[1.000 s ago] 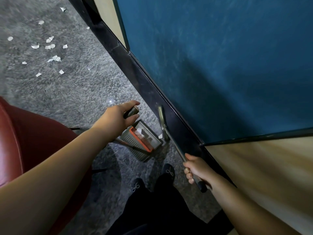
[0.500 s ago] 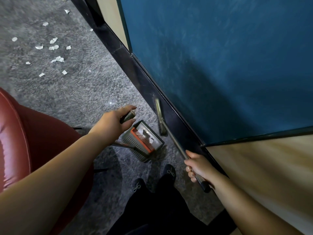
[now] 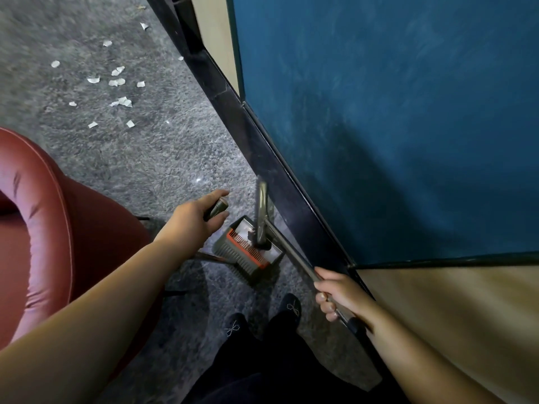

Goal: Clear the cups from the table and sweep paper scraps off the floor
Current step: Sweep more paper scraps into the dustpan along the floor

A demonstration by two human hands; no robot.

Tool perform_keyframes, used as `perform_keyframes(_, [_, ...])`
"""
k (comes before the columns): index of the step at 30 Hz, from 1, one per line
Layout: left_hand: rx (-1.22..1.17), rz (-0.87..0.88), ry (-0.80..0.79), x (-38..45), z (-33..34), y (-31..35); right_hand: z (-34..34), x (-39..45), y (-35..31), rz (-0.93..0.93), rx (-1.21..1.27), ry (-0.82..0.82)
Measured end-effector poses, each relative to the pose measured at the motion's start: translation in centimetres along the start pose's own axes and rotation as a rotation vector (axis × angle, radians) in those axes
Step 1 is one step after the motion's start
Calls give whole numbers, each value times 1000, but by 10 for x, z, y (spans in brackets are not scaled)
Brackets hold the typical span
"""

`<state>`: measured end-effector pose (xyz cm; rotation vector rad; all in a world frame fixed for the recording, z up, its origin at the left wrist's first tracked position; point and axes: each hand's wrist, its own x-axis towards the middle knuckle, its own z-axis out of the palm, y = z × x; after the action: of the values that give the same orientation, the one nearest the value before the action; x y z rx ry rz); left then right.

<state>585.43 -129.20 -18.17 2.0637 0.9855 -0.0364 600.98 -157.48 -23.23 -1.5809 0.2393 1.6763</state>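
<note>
A grey dustpan with an orange comb strip stands on the grey carpet by the wall's dark base. My left hand grips the top of the dustpan's handle. My right hand grips the broom's long grey handle. The broom head sits over the dustpan's mouth, right against the baseboard. Several white paper scraps lie scattered on the carpet at the upper left, well away from the dustpan. No cups are in view.
A red leather armchair fills the left side, close to my left arm. A blue wall panel with a black baseboard runs along the right. My black shoes stand just below the dustpan.
The broom head has slid from beside the dustpan onto its mouth. My view has shifted, so the armchair and scraps sit lower in the frame. Both hands keep their grips.
</note>
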Motion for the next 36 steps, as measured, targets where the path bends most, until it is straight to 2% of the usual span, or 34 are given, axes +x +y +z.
perform_keyframes(8, [29, -129, 213, -8, -37, 9, 15, -3, -74, -74, -115, 24])
perform_keyframes(16, [-80, -192, 567, 9, -83, 0, 56, 23, -177, -149, -233, 33])
perform_keyframes(26, [-110, -225, 601, 104, -168, -34, 120, 71, -294, -150, -252, 28])
perform_keyframes(30, [-132, -279, 589, 138, -204, -48, 150, 91, -337, -153, -286, 29])
perform_keyframes(36, [-154, -381, 659, 196, -255, -76, 194, 145, -427, -121, -399, -33])
